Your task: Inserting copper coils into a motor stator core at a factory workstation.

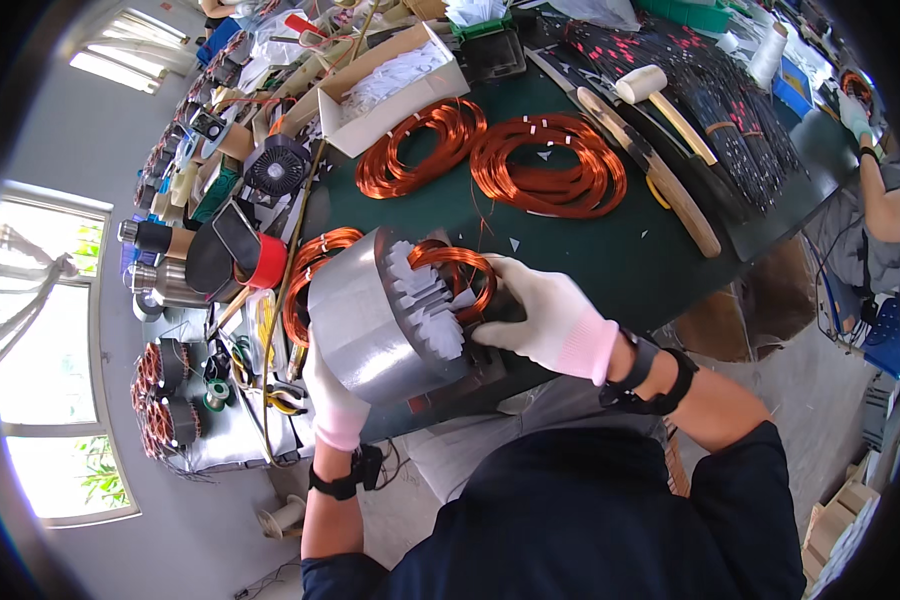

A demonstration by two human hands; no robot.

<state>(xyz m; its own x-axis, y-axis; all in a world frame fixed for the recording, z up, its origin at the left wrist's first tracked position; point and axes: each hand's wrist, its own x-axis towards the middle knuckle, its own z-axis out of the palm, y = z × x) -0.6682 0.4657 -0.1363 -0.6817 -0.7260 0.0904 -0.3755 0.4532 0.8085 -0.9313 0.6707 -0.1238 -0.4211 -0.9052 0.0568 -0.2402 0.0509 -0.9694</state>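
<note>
A grey cylindrical motor stator core [365, 320] lies on its side at the table's near edge. White paper slot liners [425, 300] stick out of its right end. A copper wire coil [460, 257] loops out of that end. My right hand [545, 315], in a white glove with a pink cuff, holds the coil's right side between thumb and fingers. My left hand [335, 400], gloved alike, grips the core's lower left side; its fingers are mostly hidden behind the metal. More copper coils [305, 290] rest just behind the core.
Two large copper wire bundles [550, 165] lie on the green tabletop [450, 215]. Farther back are a carton of white paper strips [395, 90], a mallet [660, 95] and dark sleeved leads [710, 120]. Bottles, a fan [277, 170] and pliers crowd the left. Another person's arm [880, 190] shows far right.
</note>
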